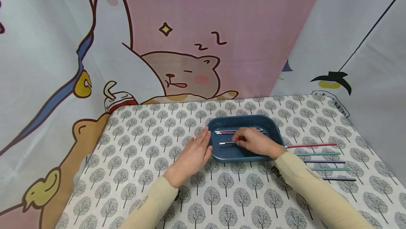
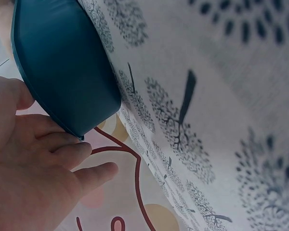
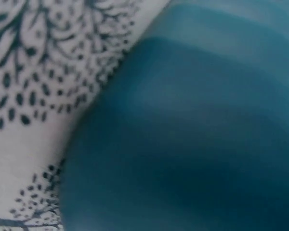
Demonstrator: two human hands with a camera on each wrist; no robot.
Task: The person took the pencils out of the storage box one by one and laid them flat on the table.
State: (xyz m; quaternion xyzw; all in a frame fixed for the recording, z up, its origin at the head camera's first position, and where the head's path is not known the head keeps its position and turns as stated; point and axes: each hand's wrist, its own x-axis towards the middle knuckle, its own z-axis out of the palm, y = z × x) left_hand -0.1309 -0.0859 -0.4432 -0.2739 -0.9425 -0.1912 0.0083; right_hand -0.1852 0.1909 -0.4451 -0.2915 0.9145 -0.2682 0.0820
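A dark blue rectangular tray (image 1: pixel 236 158) stands on the table. My left hand (image 1: pixel 194 152) rests its extended fingers along the tray's left rim; the left wrist view shows this hand (image 2: pixel 43 163) with thumb and fingers against the rim. Over the inside of the tray, my right hand (image 1: pixel 254 141) pinches a dark pencil (image 1: pixel 226 143) with a pale end pointing left. Behind that pencil, a red pencil (image 1: pixel 226 131) lies in the tray alongside another thin pencil, both partly covered by the right hand. The tray wall (image 3: pixel 173 144) fills most of the blurred right wrist view.
Right of the tray, several pencils lie in a spaced row, among them a red pencil (image 1: pixel 312 145), a green pencil (image 1: pixel 320 154) and a black pencil (image 1: pixel 340 178). My right forearm crosses over their left ends. A tree-print cloth (image 1: pixel 152 172) covers the table; a cartoon curtain (image 1: pixel 241 28) hangs behind.
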